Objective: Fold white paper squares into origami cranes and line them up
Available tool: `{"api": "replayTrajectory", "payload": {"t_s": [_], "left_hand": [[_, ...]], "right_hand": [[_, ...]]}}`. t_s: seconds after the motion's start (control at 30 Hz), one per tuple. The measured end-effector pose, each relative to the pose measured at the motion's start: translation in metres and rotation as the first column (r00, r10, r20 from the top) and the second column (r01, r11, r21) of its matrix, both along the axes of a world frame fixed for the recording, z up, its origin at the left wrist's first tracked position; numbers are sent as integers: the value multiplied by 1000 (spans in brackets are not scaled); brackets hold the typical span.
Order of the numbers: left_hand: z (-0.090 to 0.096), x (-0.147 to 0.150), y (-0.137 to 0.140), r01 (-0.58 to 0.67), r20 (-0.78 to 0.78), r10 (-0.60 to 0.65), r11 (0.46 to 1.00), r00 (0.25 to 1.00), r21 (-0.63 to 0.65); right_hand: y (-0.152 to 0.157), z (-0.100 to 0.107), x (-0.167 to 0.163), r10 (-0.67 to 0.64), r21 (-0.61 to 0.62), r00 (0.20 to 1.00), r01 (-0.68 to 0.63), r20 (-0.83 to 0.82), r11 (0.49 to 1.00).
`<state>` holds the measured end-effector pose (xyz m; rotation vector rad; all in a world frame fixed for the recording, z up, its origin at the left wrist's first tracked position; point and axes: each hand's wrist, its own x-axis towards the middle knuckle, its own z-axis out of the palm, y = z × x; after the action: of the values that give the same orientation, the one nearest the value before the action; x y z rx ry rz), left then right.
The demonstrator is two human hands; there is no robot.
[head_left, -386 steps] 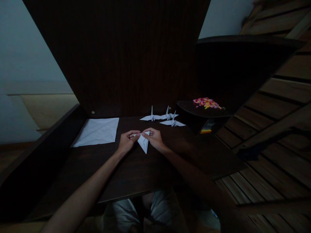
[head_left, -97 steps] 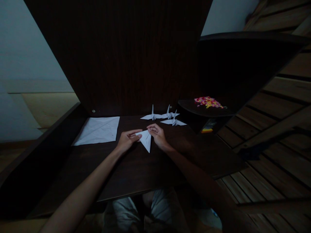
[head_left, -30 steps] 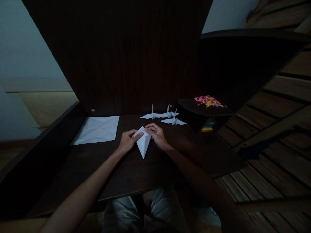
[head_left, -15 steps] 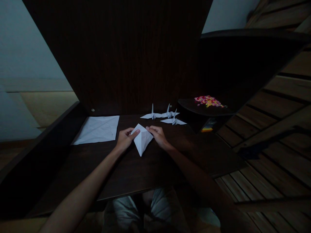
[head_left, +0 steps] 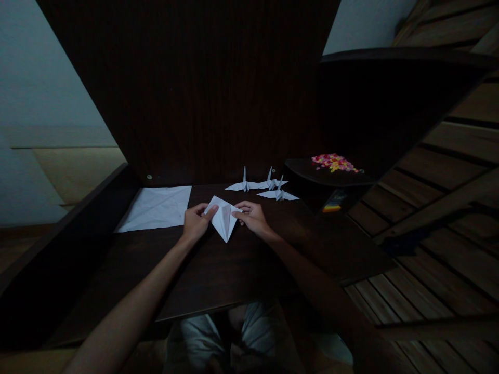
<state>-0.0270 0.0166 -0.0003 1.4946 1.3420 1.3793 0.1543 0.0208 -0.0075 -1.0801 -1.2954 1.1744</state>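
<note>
A white folded origami paper [head_left: 223,221], kite-shaped with its point toward me, is held just above the dark desk. My left hand [head_left: 197,222] pinches its left corner, thumb on top. On the opposite corner my right hand [head_left: 251,217] is closed, its thumb pressing the paper's upper face. A raised fold runs down the middle of the sheet between my thumbs. Beyond my hands stand three white paper cranes, one on the left [head_left: 244,185], one at the back [head_left: 270,184] and one nearer me [head_left: 279,195].
White creased sheets [head_left: 156,206] lie at the left of the desk [head_left: 210,280]. Small pink, red and yellow pieces [head_left: 334,162] are heaped on a rounded corner shelf [head_left: 327,178] at the right. A low side panel [head_left: 70,234] borders the desk on the left.
The folded paper has spread wider, and a raised fold now shows along its middle. My left hand has shifted slightly left; my right thumb has come inward over the paper.
</note>
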Motion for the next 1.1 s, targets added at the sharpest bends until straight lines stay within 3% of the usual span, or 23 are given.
{"api": "replayTrajectory", "payload": {"t_s": [0.13,0.3,0.53,0.7,0.97,1.1], "left_hand": [[2,1,-1,6,-25,-5,1000,1000,28],[2,0,-4,112,-20,-112,994,994,12],[3,4,-10,264,-84,-265,964,961,-21],[1,2,-7,222,-83,-222,975,971,-10],[3,-1,-2,125,155,-114,990,981,-59],[4,-1,0,114,179,-100,991,979,-72]], "right_hand": [[-1,4,1,7,-19,999,-8,-52,1000],[-5,13,3,46,-95,994,-55,-98,994],[-8,14,7,203,-163,977,-191,59,968],[-5,13,10,236,-122,971,-229,45,966],[-5,8,5,168,-107,984,-174,-62,979],[-3,3,4,155,-86,986,-159,-54,984]]}}
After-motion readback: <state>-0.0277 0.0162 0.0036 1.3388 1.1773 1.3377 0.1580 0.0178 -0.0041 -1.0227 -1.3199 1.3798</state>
